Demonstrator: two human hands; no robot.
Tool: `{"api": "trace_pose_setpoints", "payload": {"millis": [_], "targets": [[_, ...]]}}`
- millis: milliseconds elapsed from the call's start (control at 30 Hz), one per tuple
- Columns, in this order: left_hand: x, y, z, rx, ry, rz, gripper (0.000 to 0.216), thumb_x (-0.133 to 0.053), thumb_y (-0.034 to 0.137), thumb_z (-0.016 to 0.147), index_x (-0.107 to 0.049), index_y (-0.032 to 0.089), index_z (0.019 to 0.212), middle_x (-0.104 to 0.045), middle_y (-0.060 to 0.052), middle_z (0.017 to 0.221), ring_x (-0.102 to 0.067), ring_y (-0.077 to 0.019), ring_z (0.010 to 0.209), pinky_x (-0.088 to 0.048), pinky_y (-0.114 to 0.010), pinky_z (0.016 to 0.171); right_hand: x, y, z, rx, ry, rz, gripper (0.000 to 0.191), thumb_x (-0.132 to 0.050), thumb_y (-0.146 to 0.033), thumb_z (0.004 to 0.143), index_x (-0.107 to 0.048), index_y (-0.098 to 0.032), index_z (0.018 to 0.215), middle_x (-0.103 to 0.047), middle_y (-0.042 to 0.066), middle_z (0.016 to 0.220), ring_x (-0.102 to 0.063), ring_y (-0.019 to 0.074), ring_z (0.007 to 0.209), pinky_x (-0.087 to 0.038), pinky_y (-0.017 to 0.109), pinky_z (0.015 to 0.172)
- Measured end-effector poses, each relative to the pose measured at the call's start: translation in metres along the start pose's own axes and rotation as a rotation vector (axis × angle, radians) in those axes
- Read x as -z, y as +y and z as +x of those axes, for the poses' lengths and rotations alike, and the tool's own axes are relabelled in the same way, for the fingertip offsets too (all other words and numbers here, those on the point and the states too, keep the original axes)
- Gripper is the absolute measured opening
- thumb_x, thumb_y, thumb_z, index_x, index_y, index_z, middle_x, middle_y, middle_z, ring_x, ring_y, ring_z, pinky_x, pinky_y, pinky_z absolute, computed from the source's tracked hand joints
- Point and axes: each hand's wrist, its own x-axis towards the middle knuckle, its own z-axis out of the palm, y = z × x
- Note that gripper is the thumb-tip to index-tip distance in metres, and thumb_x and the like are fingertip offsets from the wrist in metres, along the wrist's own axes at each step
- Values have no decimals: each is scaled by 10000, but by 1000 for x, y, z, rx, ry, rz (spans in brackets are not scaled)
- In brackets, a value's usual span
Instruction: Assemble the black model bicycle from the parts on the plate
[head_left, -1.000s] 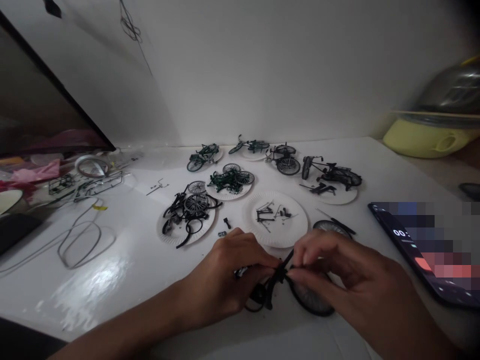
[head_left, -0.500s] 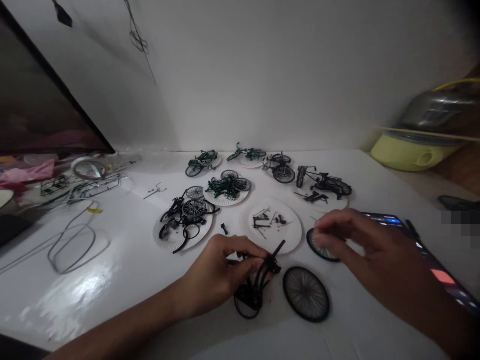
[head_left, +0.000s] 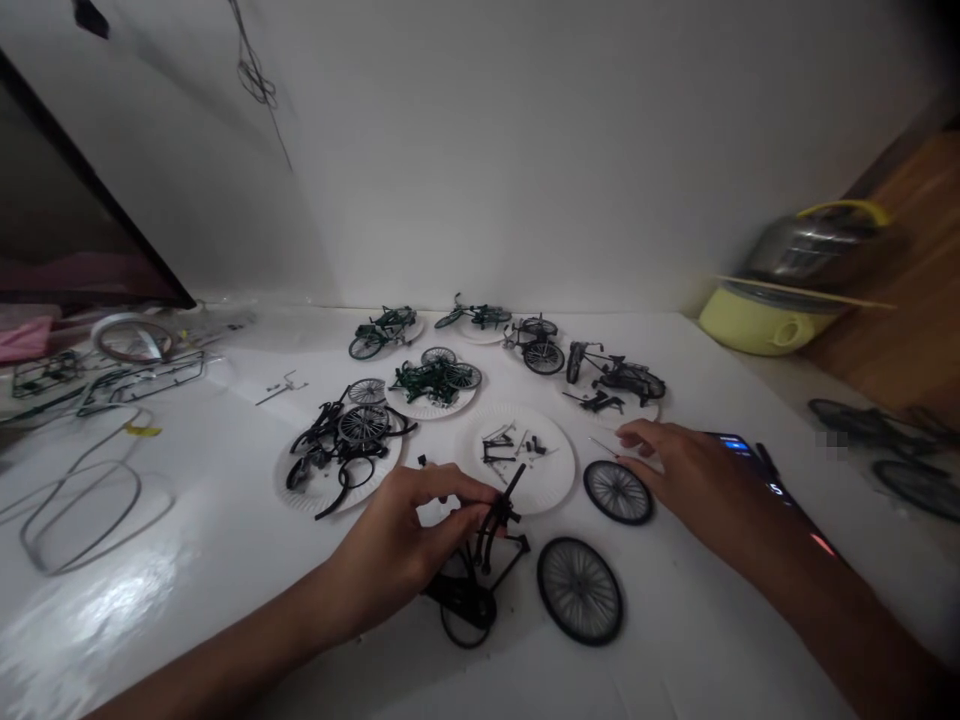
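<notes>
My left hand (head_left: 424, 530) pinches the upper front part of a small black model bicycle frame (head_left: 469, 600), held tilted just above the table. Its chain guard and a thin ring at the rear show below my fingers; part of the frame is hidden behind them. Beside it on the right lies a spoked wheel (head_left: 580, 590) with a black tyre. A second spoked wheel (head_left: 618, 492) lies farther back, next to my right hand (head_left: 652, 455). The thumb and forefinger of that hand are apart around the end of a thin metal rod (head_left: 600, 445) on the table.
A white paper plate (head_left: 559, 480) holds small dark parts. Another plate (head_left: 289, 495) bears black bicycle parts. Green model bicycle parts (head_left: 431, 380) and several model bicycles stand behind. A phone (head_left: 750, 465) lies under my right forearm. A loose cable (head_left: 139, 480) lies left; a yellow-green pot (head_left: 750, 320) stands right.
My right hand has moved from over the farther wheel to the thin rod, uncovering that wheel. My left hand keeps the frame, now turned slightly. The view has shifted right.
</notes>
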Motion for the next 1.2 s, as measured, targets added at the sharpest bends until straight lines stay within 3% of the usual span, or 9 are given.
{"api": "trace_pose_setpoints", "payload": {"millis": [167, 300, 467, 600, 867, 1200], "targets": [[0, 1, 1, -32, 9, 70, 128, -622, 177, 914, -733, 210, 969, -726, -22, 853, -650, -147, 788, -485, -260, 689, -2, -2, 0, 11, -23, 9, 156, -531, -147, 865, -666, -187, 930, -736, 67, 828, -706, 249, 738, -506, 350, 630], [0, -1, 2, -136, 54, 137, 150, -614, 137, 921, -721, 205, 1001, -720, -16, 835, -634, -145, 777, -466, -299, 746, 1, -10, -1, 49, 13, 52, 154, -507, -143, 872, -651, -182, 909, -696, 84, 934, -687, 232, 808, -523, 362, 723], [-1, -4, 4, -332, 132, 339, 151, -613, 93, 917, -693, 164, 1024, -710, -32, 811, -595, -156, 742, -424, -342, 755, 23, -52, -11, 190, 120, 353, 154, -504, -323, 969, -618, -221, 951, -650, 62, 951, -659, 201, 850, -525, 336, 747], [-1, -4, 5, -372, 134, 416, 152, -590, 85, 932, -681, 151, 1035, -708, -37, 801, -579, -160, 741, -405, -332, 727, 33, -85, -26, 254, 58, 476, 126, -505, -292, 977, -603, -245, 912, -673, 8, 855, -669, 150, 740, -519, 266, 678], [0, -7, 4, -424, 95, 495, 161, -576, 108, 957, -651, 163, 1088, -715, -37, 850, -588, -159, 773, -409, -339, 749, 29, -93, -29, 32, -38, 700, 194, -538, -388, 944, -648, -256, 853, -721, -10, 724, -696, 161, 616, -526, 220, 502], [0, -8, 3, -450, 103, 522, 171, -578, 121, 959, -639, 178, 1109, -712, -35, 846, -588, -159, 767, -416, -344, 749, 24, -95, -32, -36, -52, 790, 191, -565, -405, 920, -654, -249, 855, -716, -9, 704, -692, 159, 607, -508, 204, 459]]}}
